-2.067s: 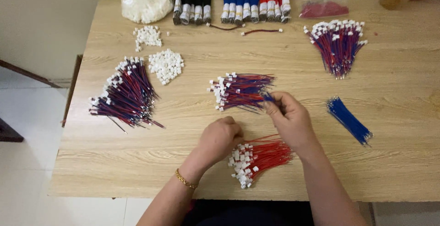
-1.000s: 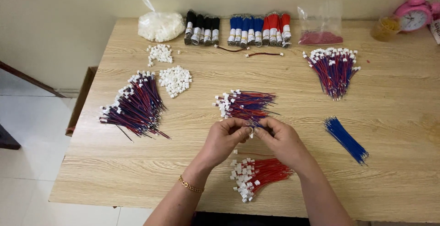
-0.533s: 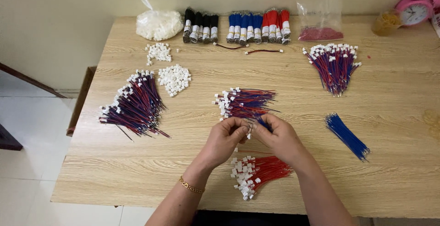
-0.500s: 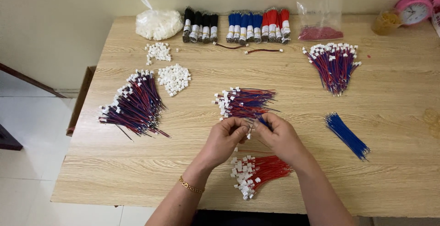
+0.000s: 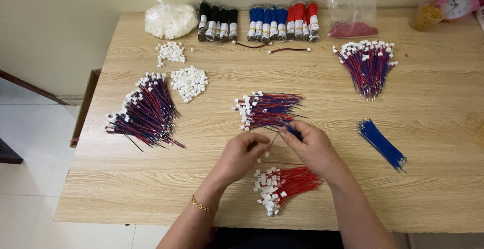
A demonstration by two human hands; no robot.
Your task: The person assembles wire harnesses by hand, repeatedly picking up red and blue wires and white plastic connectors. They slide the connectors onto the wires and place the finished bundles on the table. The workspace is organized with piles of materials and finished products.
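Observation:
My left hand (image 5: pixel 241 155) pinches a small white connector near the table's middle front. My right hand (image 5: pixel 311 147) holds a thin blue wire (image 5: pixel 291 130), its end pointed at that connector. The two hands almost touch. Just below them lies a pile of red wires with white connectors (image 5: pixel 282 186). Just above them lies a bundle of red and blue wires with white connectors (image 5: pixel 266 109).
On the wooden table (image 5: pixel 232 77) lie a large red-blue wire pile (image 5: pixel 146 114) at left, another (image 5: pixel 368 65) at back right, loose blue wires (image 5: pixel 381 143) at right, white connector heaps (image 5: pixel 189 82), a bag of connectors (image 5: pixel 169 21), bundled wire rolls (image 5: pixel 259 22), a pink clock (image 5: pixel 456 2).
My hands stay together over the same spot. The fingers have shifted slightly around the wire and connector. The camera view has barely moved.

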